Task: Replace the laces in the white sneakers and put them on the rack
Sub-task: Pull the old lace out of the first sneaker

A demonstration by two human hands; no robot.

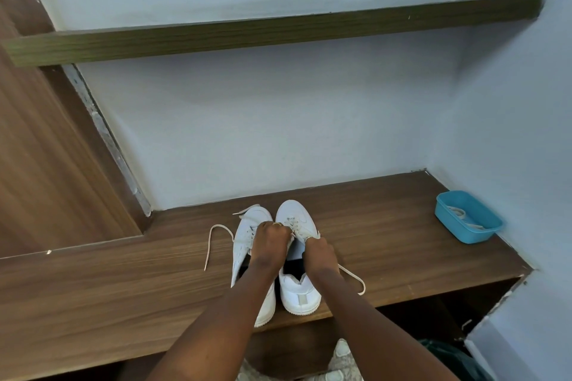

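Observation:
Two white sneakers stand side by side on a wooden shelf (387, 235), toes toward the wall. The left sneaker (244, 238) has a loose lace (213, 244) trailing off to its left. Both hands are on the right sneaker (298, 288). My left hand (272, 241) pinches its lace near the eyelets. My right hand (318, 252) grips the lace at the shoe's right side, and the free end (353, 277) runs out to the right on the shelf. My fingers hide the eyelets under them.
A blue plastic tub (467, 219) with white laces (461, 215) in it stands at the shelf's right end by the wall. A higher wooden shelf (278, 31) runs above. Other shoes (340, 359) lie below the shelf. A wooden panel (37, 148) stands at the left.

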